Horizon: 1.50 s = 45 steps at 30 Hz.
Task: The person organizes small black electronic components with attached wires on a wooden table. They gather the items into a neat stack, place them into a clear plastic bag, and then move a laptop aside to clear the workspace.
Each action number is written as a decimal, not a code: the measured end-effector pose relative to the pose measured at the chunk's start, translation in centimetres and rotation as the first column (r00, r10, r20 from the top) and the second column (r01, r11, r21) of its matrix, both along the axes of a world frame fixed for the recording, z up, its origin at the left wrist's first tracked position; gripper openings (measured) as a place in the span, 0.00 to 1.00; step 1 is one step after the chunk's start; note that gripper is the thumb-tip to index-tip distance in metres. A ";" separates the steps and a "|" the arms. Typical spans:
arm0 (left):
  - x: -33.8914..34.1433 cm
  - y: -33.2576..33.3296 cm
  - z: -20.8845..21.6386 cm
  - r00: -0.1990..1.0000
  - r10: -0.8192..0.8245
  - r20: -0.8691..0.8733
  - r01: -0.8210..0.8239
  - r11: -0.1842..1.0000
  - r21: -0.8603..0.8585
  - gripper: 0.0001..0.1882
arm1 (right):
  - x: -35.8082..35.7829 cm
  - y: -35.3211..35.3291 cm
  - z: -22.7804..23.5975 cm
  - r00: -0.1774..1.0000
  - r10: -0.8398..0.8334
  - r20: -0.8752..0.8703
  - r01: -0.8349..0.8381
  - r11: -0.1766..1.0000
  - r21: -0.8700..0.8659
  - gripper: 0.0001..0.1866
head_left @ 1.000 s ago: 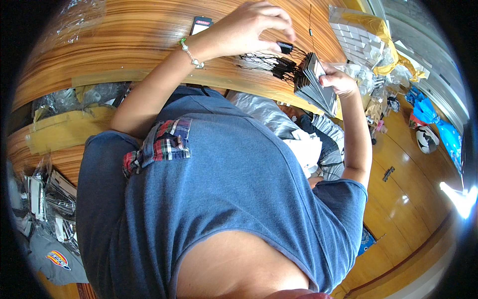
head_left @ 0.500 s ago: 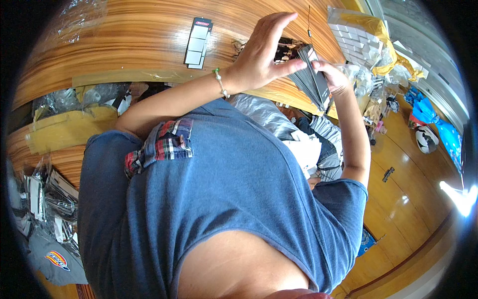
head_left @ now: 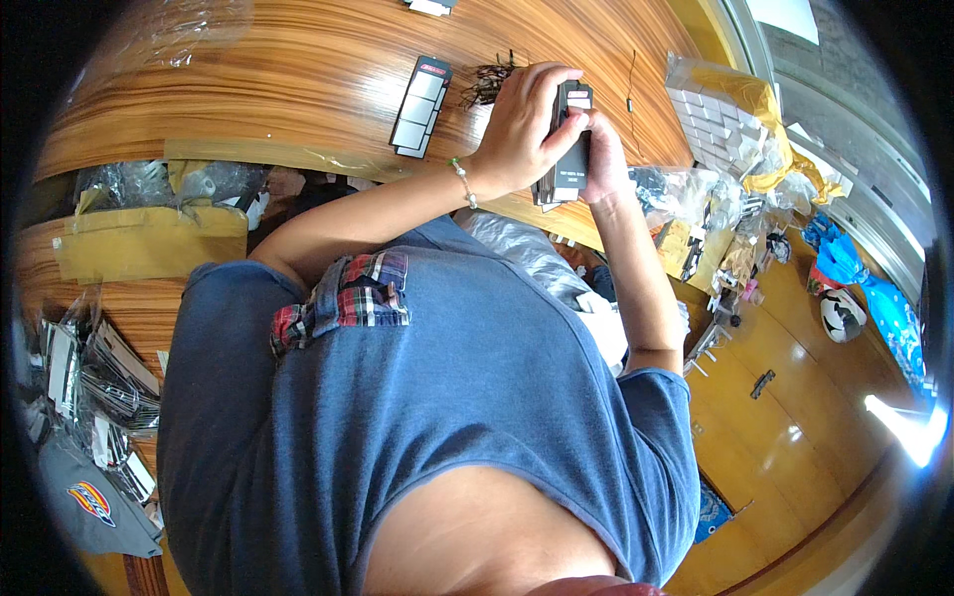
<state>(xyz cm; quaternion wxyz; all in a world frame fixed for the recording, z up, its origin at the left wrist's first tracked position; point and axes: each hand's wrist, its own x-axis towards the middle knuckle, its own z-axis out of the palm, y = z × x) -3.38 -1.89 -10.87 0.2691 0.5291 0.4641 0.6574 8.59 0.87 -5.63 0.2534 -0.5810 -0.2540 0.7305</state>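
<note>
A thick stack of black hang tags (head_left: 571, 179) is upright between my two hands above the table's near edge. My left hand (head_left: 522, 129), with a beaded bracelet at the wrist, closes on the stack's left side, its thumb across the front. From the right, my right hand (head_left: 604, 164) grips the same stack, thumb near the top. The fingers behind the stack are hidden. Left of my hands, a few black tags with white label panels (head_left: 421, 106) lie overlapping on the wooden table (head_left: 308, 79). A tangle of dark strings (head_left: 487, 81) lies beside my left fingers.
Another tag (head_left: 430, 6) shows at the top edge. A single dark cord (head_left: 630, 94) and a plastic bag of white pieces (head_left: 711, 104) lie to the right. Below the tabletop are bagged goods (head_left: 477, 233). Bundled tags (head_left: 109, 382) and a grey garment (head_left: 89, 497) sit lower left.
The tags were fanned out in my right hand, with my left fingers spread away. Now the stack is squared, and my left hand has closed on it. The view has shifted slightly.
</note>
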 end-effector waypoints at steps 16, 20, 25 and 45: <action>-4.5 3.4 -1.8 0.730 -0.679 0.079 0.679 0.733 0.025 0.34 | 1.9 3.4 3.1 0.938 0.333 -0.096 -0.345 0.922 -0.175 0.28; -5.0 3.2 -1.5 0.550 -0.823 0.139 0.835 0.545 -0.074 0.41 | 3.3 4.3 3.9 0.917 0.397 -0.026 -0.387 0.875 -0.292 0.26; -5.3 3.4 -0.2 0.486 -0.873 0.037 0.847 0.460 -0.267 0.40 | 4.2 6.0 5.6 0.713 0.653 0.255 -0.559 0.749 -0.356 0.24; -1.3 3.6 1.4 0.731 -0.630 -0.262 0.608 0.776 -0.169 0.59 | 1.4 8.1 10.1 0.661 0.668 0.342 -0.502 0.732 -0.460 0.23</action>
